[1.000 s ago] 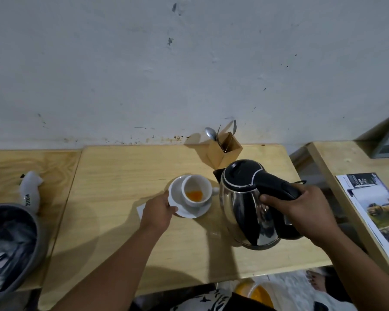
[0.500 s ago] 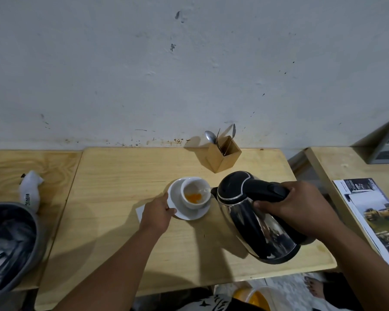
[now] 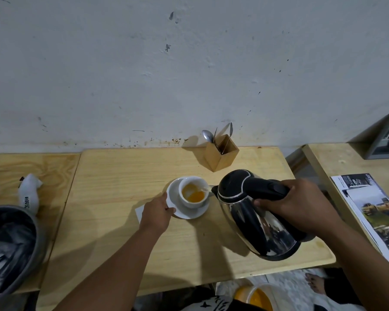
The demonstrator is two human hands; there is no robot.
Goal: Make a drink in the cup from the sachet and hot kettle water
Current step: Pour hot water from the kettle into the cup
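Now the right hand [image 3: 301, 212] tilts the kettle [image 3: 256, 221], fingers wrapped round its handle, spout at the cup [image 3: 192, 195]; left fingers [image 3: 166, 207] pinch the saucer [image 3: 173, 198] rim. Pale wooden tabletop [image 3: 121, 176], scuffed grey wall [image 3: 189, 75] beyond them.

Pale wooden table [image 3: 121, 232] with saucer [image 3: 190, 213], wooden cutlery holder [image 3: 219, 157], white paper [image 3: 140, 213].
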